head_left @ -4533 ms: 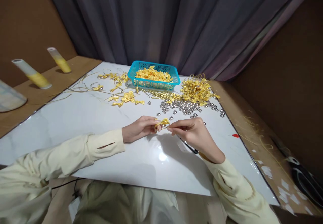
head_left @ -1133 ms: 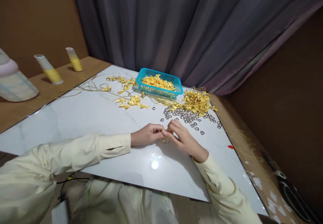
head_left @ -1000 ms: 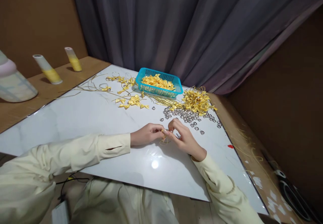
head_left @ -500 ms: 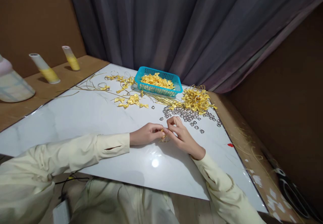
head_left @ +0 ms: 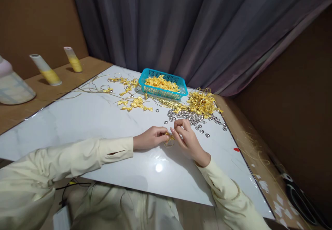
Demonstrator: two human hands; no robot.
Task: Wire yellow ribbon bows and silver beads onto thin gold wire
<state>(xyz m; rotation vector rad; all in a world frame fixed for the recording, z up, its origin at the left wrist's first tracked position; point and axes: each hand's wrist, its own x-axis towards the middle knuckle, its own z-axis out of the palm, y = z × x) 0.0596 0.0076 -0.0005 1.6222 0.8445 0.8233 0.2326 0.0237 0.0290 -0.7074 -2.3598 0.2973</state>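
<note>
Between finger and thumb my left hand (head_left: 151, 137) pinches a small yellow ribbon bow (head_left: 171, 137) over the front of the white tabletop. A loop of thin gold cord (head_left: 169, 144) hangs below the bow. Just to the right of it is my right hand (head_left: 188, 138), its fingers curled and thumb pressed near the index finger; whether something small is in that pinch is hidden. Beyond my hands lies a spread of silver heart-shaped rings (head_left: 192, 116).
A blue basket (head_left: 163, 94) of yellow bows stands at the back. Right of it is a heap of bows with cords (head_left: 202, 102); loose bows (head_left: 137, 102) lie to the left. Thread spools (head_left: 75, 64) stand far left. Black-handled scissors (head_left: 298, 199) rest at the right edge.
My right hand has drawn slightly away from my left fingertips, so more of the bow shows between them. My left hand has stayed in place.
</note>
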